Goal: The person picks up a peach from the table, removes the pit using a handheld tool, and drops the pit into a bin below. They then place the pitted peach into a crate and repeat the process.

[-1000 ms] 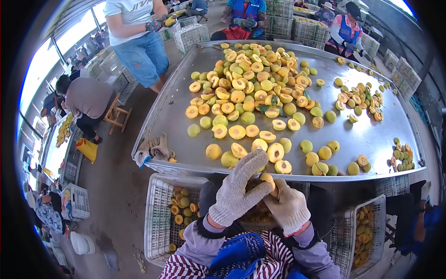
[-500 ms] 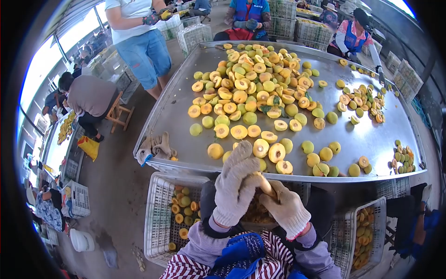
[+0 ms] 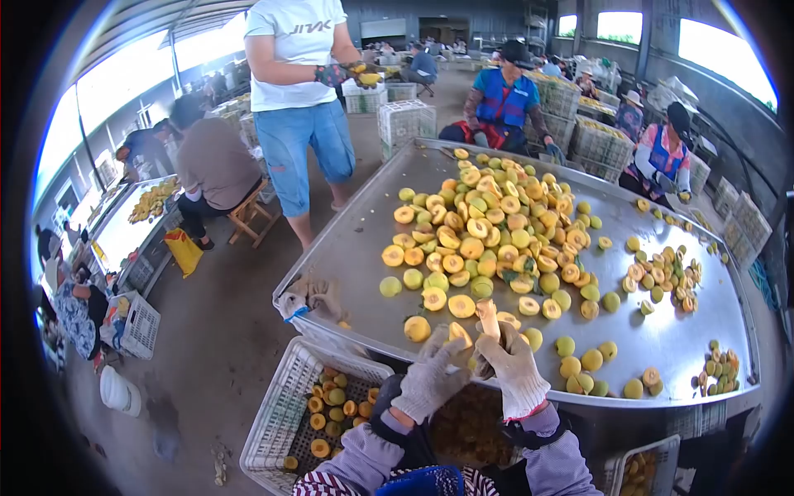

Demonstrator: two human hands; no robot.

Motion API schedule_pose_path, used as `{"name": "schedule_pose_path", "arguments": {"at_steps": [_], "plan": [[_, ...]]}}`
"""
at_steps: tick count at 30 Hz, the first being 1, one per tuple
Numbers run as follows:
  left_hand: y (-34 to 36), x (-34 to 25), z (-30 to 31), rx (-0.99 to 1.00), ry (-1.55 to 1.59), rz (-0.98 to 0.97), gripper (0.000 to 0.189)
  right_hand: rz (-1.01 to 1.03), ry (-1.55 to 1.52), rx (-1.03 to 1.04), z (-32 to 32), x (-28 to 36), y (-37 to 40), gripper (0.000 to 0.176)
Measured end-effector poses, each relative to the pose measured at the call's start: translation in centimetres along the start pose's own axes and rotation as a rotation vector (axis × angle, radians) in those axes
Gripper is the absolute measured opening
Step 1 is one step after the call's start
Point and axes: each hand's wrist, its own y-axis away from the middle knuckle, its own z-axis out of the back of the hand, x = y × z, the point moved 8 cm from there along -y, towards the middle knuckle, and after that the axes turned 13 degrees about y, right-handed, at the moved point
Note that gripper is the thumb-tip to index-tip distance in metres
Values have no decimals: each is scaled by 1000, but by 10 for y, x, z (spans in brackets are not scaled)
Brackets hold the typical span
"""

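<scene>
My right hand (image 3: 514, 369), in a pale work glove, is closed around a short wooden-looking handle (image 3: 488, 318) that points up over the table's near edge. My left hand (image 3: 430, 382), gloved too, is beside it, fingers curled at a halved yellow fruit (image 3: 459, 335); whether it grips the fruit is unclear. Just beyond both hands, whole and cut fruits (image 3: 471, 248) lie heaped on the metal table (image 3: 356, 248).
A crate of halved fruit (image 3: 281, 397) stands low at the left, another crate (image 3: 645, 463) at the lower right. Loose gloves (image 3: 318, 296) lie on the table's left corner. A person (image 3: 302, 107) stands beyond; other people (image 3: 504, 103) sit around the table.
The view has tilted up and shifted. My left hand has moved away from the handle down to the fruit at the table's edge; the handle in my right hand now points upward.
</scene>
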Motion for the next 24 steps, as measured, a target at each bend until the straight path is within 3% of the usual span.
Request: {"name": "schedule_pose_path", "arguments": {"at_steps": [3,5,6,8,12,14,24], "plan": [[-19,42,47,-133,-442,8,59,56,62,-10,-11,11,-26,27],[-21,78,66,-97,-519,209,61,124,-44,14,-22,10,-45,27],[-25,81,75,-109,-524,206,61,130,-107,34,-28,10,-53,27],[-19,102,57,456,-634,457,65,107,-153,62,-37,6,-64,29],[-12,114,58,363,-588,418,67,90,-176,109,-57,10,-78,37],[-12,123,57,308,-625,237,66,67,-244,98,-64,7,-83,33],[-15,128,56,308,-584,279,65,22,-418,140,-83,-35,-113,31]]}}
